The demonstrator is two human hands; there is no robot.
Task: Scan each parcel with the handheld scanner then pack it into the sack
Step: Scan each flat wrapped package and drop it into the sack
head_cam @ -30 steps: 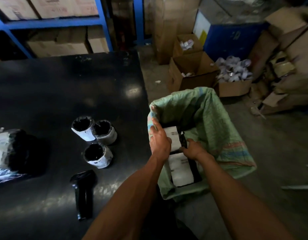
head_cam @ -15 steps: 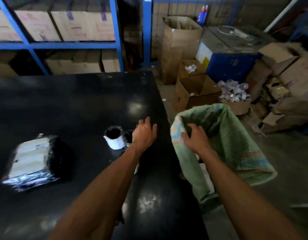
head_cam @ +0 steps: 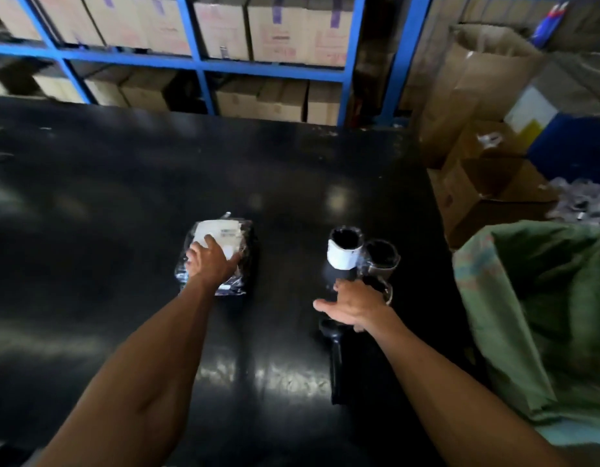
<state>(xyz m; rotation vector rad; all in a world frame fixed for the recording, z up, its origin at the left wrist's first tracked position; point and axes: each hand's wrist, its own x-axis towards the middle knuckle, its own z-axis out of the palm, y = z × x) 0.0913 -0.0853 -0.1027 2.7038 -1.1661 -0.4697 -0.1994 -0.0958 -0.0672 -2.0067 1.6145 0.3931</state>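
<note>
Parcel [head_cam: 221, 254], flat, wrapped in glossy dark plastic with a white label on top: lies on the black table [head_cam: 123, 183], left of centre. The left hand [head_cam: 209, 262] rests on top of it, fingers spread over the label and wrapping; whether they grip is not clear. Three further parcels [head_cam: 357, 256], small round ones in black wrap, one with a white label band, stand clustered to the right on the same table. The right hand [head_cam: 354, 305] hovers at the near side of this cluster, fingers loosely spread, thumb out to the left, holding nothing that can be made out. Handheld scanner [head_cam: 335, 358], black: lies on the table just below the right hand, handle pointing toward the person. Sack [head_cam: 541, 318], green woven, mouth open: stands off the right edge of the table. Behind: blue shelving [head_cam: 197, 62] stocked with cardboard cartons; open brown boxes [head_cam: 487, 183] on the floor at far right.
</note>
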